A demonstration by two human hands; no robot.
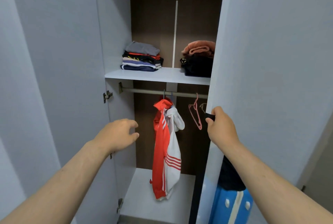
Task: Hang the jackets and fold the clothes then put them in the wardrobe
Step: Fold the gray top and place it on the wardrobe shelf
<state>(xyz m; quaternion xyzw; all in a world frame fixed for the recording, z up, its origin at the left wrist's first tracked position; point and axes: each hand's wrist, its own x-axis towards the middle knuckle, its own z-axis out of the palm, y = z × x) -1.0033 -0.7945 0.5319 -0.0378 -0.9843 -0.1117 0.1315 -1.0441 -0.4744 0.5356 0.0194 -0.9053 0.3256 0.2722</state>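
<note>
The person is standing at the open wardrobe [117, 25], both bare arms reaching forward. The right hand [222, 130] is gripping the small black door handle [210, 116] at the edge of the right door [270, 61], its fingers [217, 111] curling round it. The left hand [119, 133] is hovering in the opening beside the left door [54, 79]; its fingers [132, 123] are curling loosely with the thumb apart from them, holding nothing and touching nothing that I can make out.

Inside, a red and white jacket [165, 148] is hanging from the rail [144, 90] (only the hook of its hanger is showing above the collar). A bare pink hanger [195, 115] is hanging just to its right. On the shelf [162, 76] above the rail, a stack of folded clothes [142, 58] is sitting at the left. A second pile [198, 61], salmon over black, is sitting at the right, partly hidden by the door. Low down by the right door, under the right forearm, a blue suitcase [232, 205] is standing with something black lying on top.
</note>
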